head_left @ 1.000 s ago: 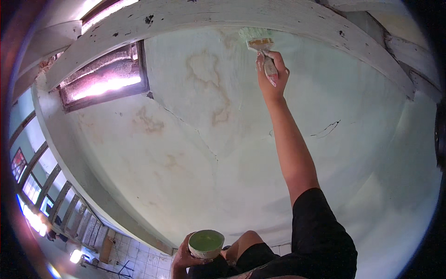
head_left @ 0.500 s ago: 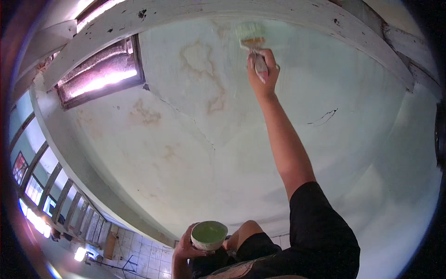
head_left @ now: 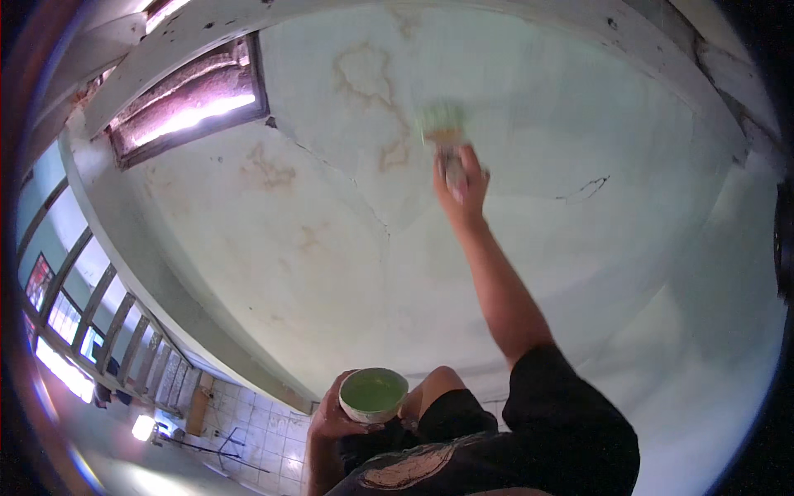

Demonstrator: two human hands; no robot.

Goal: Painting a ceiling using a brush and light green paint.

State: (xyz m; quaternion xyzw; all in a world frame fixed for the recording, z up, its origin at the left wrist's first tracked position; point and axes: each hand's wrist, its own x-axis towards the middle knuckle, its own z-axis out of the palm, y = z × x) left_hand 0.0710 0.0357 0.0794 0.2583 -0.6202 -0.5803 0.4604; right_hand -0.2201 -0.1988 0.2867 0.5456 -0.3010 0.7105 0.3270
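Observation:
Up on the pale green wall (head_left: 529, 264), my right hand (head_left: 461, 186) grips the handle of a wide paintbrush (head_left: 444, 124). Its bristles carry light green paint and look blurred against the wall, right of a brown stain (head_left: 364, 74). Low down at my lap, my left hand (head_left: 331, 416) is wrapped round the side of a bowl (head_left: 374, 397) with green paint inside. The bowl is held upright, its opening facing up. A thin crack (head_left: 339, 174) runs down the wall left of the brush.
A small framed opening (head_left: 190, 103) lets bright light in at the upper left. White-painted beams (head_left: 496, 10) cross above the wall. On the left is a slatted wooden railing (head_left: 116, 326). Below it lie white floor tiles (head_left: 265, 438) and a dark thin-legged stand (head_left: 219, 450).
My right hand has drawn the paintbrush down the wall from near the top beam. My left hand still holds the bowl at my lap. The view has shifted slightly.

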